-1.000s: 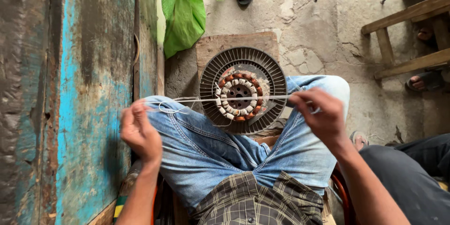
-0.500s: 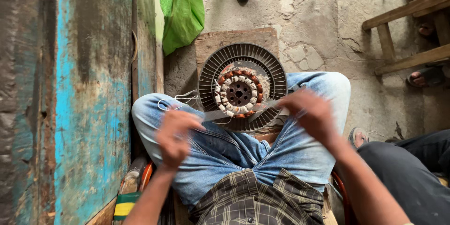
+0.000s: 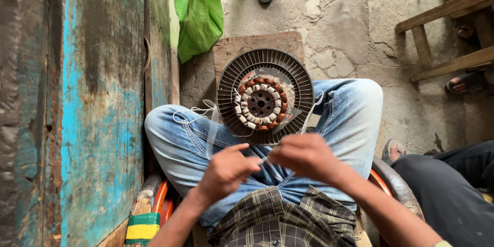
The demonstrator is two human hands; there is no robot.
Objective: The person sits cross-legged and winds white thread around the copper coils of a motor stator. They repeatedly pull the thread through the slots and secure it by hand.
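Two hands, left (image 3: 224,172) and right (image 3: 303,155), pinch one thin white strand (image 3: 263,160) over one round grey ribbed motor stator (image 3: 265,95); cracked concrete floor (image 3: 355,31), blue door (image 3: 87,98).

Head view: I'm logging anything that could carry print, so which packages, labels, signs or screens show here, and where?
Green plastic bag: hangs by the blue painted door, top left of middle; crumpled, plain green.
Striped band: bottom left, wrapped round the seat frame; green and yellow.
No signs or screens show. The hands hold only thin white strips above the round stator.
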